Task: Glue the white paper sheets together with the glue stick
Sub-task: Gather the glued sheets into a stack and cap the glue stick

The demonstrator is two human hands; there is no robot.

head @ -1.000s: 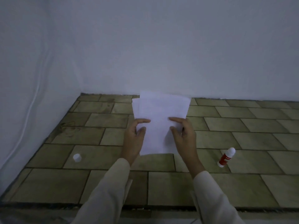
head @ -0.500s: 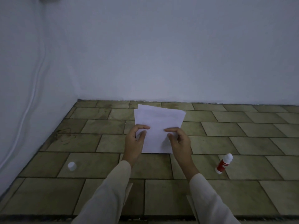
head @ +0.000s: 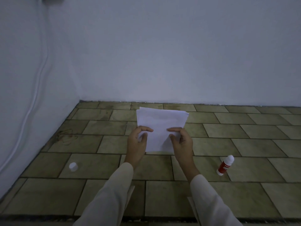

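Both hands closed on the white paper sheets [head: 160, 128]. Left hand [head: 138, 144] grip: thumb on the top face, fingers curled over the left edge, pinching the stack near its lower left. Right hand [head: 182, 141] grip: index finger and thumb pressed on the top face near the lower right, other fingers curled behind; paper edge caught between them. Sheets held between the two hands, tilted with the far end away from the person, over the tiled surface; cannot tell if the lower edge touches it. At least two sheets show, slightly offset at the top left corner, edges not flush.

Cream long sleeves [head: 114, 193] on both forearms, coming in from the bottom of the view.

Glue stick [head: 225, 165] lies on its side on the tiled surface [head: 244, 144] to the right of the right hand, well apart from the paper; red body, white ends, label text too small to read. Small white cap [head: 73, 166] stands on the tiles to the left of the left hand, also apart from the paper. Cannot tell if the glue stick is capped.

Plain pale wall [head: 162, 54] behind and on the left. White cable [head: 39, 79] runs down the left wall.
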